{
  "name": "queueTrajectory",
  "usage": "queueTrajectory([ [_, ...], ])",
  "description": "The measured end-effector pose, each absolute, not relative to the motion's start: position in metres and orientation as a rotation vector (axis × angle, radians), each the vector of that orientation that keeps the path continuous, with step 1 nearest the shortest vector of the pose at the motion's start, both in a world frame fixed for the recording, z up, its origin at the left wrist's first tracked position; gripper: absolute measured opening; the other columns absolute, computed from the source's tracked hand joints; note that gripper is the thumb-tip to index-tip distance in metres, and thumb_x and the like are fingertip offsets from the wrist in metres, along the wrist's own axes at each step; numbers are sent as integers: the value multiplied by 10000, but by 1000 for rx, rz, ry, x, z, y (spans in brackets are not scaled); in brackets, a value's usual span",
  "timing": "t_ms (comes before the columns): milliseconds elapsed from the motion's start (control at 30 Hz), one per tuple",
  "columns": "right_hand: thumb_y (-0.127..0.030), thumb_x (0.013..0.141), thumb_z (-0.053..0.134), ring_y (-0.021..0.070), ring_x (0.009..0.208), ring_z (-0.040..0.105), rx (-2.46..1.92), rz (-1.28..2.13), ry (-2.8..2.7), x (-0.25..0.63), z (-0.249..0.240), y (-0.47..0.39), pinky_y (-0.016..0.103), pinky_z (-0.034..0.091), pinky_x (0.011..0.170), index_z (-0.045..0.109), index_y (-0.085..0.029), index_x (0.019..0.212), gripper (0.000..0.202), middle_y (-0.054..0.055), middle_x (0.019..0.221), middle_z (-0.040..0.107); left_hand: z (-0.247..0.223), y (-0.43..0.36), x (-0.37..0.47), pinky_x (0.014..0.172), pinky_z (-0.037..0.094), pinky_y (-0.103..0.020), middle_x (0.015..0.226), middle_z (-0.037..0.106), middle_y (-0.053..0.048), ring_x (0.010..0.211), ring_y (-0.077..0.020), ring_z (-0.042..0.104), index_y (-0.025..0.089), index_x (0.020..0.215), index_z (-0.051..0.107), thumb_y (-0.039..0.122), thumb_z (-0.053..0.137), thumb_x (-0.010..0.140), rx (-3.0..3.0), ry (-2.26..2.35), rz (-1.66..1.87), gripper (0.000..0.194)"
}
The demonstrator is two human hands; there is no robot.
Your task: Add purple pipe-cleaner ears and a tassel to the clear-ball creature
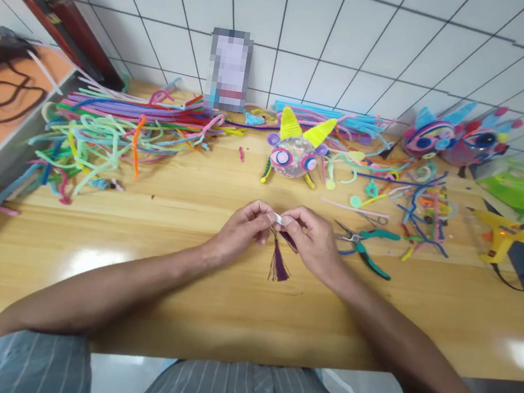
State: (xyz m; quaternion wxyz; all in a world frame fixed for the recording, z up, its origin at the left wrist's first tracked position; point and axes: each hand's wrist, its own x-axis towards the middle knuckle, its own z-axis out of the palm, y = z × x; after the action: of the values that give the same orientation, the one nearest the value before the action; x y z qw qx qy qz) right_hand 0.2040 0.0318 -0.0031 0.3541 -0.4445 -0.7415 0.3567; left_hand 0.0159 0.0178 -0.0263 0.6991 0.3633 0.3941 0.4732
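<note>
Between my two hands, above the middle of the wooden table, is a small white strip [279, 219], too small to make out further. My left hand [248, 226] pinches its left end with thumb and forefinger. At the other end, my right hand [309, 238] has its fingertips closed on the strip. A dark purple tassel [280, 263] hangs below the fingers, and another dark purple piece shows beside the right fingers. How the tassel is attached is hidden. Just beyond the hands stands a clear round figure [292, 159] with yellow ears and pink-and-blue eyes.
Green-handled pliers [375, 245] lie right of my right hand, near scissors [377, 216]. A yellow glue gun [502, 236] stands farther right. Pipe cleaners [102, 146] heap at the left, more [430, 208] at the right. Two decorated figures [431, 135] sit at the back right; a phone [229, 70] leans on the wall.
</note>
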Motion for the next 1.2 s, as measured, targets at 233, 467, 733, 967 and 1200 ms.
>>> queueTrajectory([
  [233, -303, 988, 590, 155, 714, 610, -1198, 935, -1875, 202, -9, 32, 291, 451, 679, 666, -211, 829, 199, 10, 781, 683, -30, 17, 15, 544, 424, -220, 631, 595, 50, 530, -78, 521, 172, 862, 633, 519, 892, 781, 904, 913, 1053, 441],
  [467, -354, 994, 574, 136, 635, 547, -1262, 1169, -1712, 201, -9, 32, 265, 397, 575, 645, -217, 855, 208, -7, 733, 661, -37, 20, 13, 532, 388, -225, 690, 599, 45, 537, -73, 481, 174, 875, 640, 488, 840, 808, 1006, 978, 1019, 378],
  [733, -387, 973, 624, 136, 686, 551, -1228, 1230, -1700, 201, -11, 33, 272, 418, 633, 641, -218, 891, 189, -15, 766, 649, -33, 18, 10, 566, 347, -248, 646, 525, 59, 572, -89, 408, 181, 827, 638, 512, 796, 842, 1080, 1065, 972, 367],
  [967, -371, 936, 593, 131, 708, 550, -1238, 1227, -1697, 197, -9, 31, 274, 422, 675, 624, -214, 838, 188, -32, 748, 614, -37, 15, 6, 588, 342, -250, 651, 507, 64, 592, -94, 398, 183, 861, 658, 454, 768, 903, 1151, 1047, 958, 295],
  [1200, -349, 917, 583, 124, 696, 544, -1238, 1238, -1692, 198, -10, 29, 269, 409, 667, 613, -209, 820, 173, -38, 744, 616, -43, 19, 5, 549, 330, -241, 614, 521, 66, 540, -87, 410, 188, 870, 655, 431, 772, 916, 1062, 1054, 1035, 273],
])
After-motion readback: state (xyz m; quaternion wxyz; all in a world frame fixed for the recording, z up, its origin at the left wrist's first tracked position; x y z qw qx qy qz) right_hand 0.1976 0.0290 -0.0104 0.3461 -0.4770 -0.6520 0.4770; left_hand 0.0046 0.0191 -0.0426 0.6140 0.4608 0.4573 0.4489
